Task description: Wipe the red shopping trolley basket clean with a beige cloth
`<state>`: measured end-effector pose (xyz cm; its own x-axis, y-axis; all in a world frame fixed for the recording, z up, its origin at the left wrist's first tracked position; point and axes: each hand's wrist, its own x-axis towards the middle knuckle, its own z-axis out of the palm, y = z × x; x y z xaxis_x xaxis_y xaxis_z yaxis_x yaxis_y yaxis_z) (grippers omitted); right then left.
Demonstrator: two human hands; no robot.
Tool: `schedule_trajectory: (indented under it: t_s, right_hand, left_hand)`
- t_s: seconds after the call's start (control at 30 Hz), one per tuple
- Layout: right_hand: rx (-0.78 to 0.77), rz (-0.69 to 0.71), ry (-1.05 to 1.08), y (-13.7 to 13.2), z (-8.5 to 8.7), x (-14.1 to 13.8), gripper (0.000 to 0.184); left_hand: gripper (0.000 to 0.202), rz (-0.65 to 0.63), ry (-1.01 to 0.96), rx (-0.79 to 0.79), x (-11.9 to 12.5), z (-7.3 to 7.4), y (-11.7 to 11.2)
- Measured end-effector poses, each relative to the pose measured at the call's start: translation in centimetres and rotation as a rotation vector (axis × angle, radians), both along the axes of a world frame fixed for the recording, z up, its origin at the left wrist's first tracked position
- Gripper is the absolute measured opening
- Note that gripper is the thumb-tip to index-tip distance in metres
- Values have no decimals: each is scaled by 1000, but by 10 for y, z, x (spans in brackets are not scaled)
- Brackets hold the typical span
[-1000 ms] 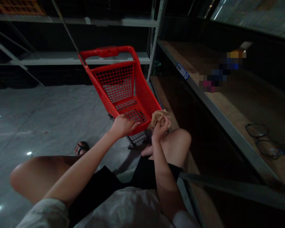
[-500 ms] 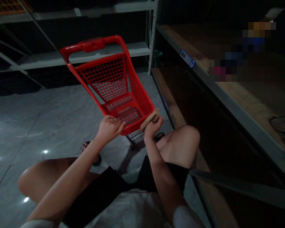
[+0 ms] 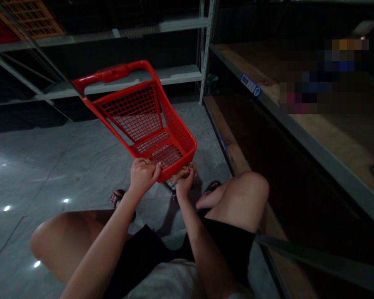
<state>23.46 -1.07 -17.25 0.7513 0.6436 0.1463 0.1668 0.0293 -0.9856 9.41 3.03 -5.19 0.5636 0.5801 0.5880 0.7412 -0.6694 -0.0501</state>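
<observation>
In front of my knees stands a red plastic shopping cart with mesh sides, its handle on the far side. The fingers of my left hand are wrapped over the near rim of the basket at its left corner. My right hand is closed on a crumpled tan cloth, which lies against the outside of the near end, just below the rim. Part of the cloth is hidden behind the fingers. The basket holds nothing that I can see.
To the right runs a wooden shelf with a metal edge and a blue label. White metal racks stand behind the cart, with an orange crate at upper left. Grey floor lies to the left.
My right hand has moved the cloth left and down along the outside of the near end. The cart sits slightly further left in view; my left hand keeps its hold on the rim.
</observation>
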Motion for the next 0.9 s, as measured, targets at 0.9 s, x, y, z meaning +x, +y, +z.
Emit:
schedule_trajectory:
  t_s: [0.9]
  right_hand:
    - [67,190,-30,-34,-2,-48,20]
  left_hand:
    - [45,121,52,-109,12,12,-31]
